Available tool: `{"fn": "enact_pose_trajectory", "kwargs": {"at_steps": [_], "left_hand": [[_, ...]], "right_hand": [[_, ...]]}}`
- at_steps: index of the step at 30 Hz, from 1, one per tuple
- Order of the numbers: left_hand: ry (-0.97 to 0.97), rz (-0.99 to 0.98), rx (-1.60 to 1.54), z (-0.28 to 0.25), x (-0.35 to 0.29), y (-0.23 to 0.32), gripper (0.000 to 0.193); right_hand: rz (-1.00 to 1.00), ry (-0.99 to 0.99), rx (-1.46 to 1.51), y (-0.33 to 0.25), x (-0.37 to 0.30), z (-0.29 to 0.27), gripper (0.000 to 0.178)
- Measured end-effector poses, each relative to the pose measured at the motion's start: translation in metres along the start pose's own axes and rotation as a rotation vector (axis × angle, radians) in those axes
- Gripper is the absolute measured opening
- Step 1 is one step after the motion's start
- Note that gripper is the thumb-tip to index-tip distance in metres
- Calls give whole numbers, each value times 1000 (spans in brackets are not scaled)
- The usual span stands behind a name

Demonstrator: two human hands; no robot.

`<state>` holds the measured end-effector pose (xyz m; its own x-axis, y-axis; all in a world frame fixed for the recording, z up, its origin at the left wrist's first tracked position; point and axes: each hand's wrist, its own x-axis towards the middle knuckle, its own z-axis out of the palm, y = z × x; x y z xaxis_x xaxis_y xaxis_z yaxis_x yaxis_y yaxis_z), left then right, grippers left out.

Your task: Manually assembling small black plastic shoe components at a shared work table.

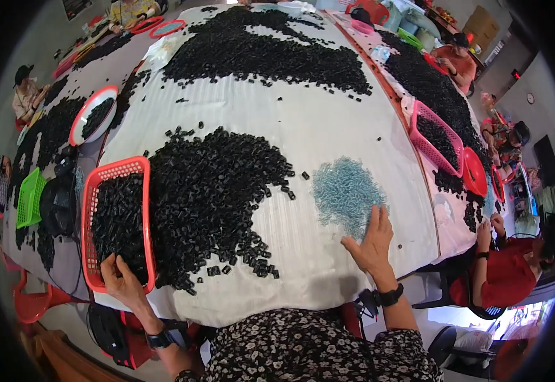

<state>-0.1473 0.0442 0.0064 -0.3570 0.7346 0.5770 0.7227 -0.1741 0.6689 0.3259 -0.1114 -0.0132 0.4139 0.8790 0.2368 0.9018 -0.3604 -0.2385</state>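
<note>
My left hand (123,284) is over the near end of a red plastic basket (151,223) filled with small black plastic pieces (119,210). Its fingers are bent, with the tips close together against the black pieces; whatever they pinch is too small to make out. My right hand (374,248) lies open, fingers stretched and thumb spread, at the near edge of a pile of tiny bluish, shiny coils that look like springs (347,191). Between the hands, a large heap of the same black pieces (210,197) spreads beside the basket.
A white cloth (290,254) covers the table. More black pieces (258,54) cover its far end. A pink basket (446,114) and red lid (475,170) stand on the right, a white basin with a red rim (112,91) on the left. Other people (506,274) sit around.
</note>
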Motion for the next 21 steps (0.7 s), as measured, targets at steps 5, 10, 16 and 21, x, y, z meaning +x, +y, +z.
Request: {"fn": "enact_pose_trajectory", "kwargs": {"at_steps": [5, 10, 16, 21], "left_hand": [[-12, -9, 44, 0, 0, 6, 11], [10, 20, 69, 0, -2, 3, 11], [20, -9, 48, 2, -2, 8, 11], [12, 10, 24, -2, 0, 3, 12]], "right_hand": [[-47, -72, 9, 6, -21, 15, 99], [-49, -4, 27, 7, 13, 41, 93], [14, 38, 26, 4, 55, 55, 86], [-33, 71, -22, -12, 59, 34, 79]]}}
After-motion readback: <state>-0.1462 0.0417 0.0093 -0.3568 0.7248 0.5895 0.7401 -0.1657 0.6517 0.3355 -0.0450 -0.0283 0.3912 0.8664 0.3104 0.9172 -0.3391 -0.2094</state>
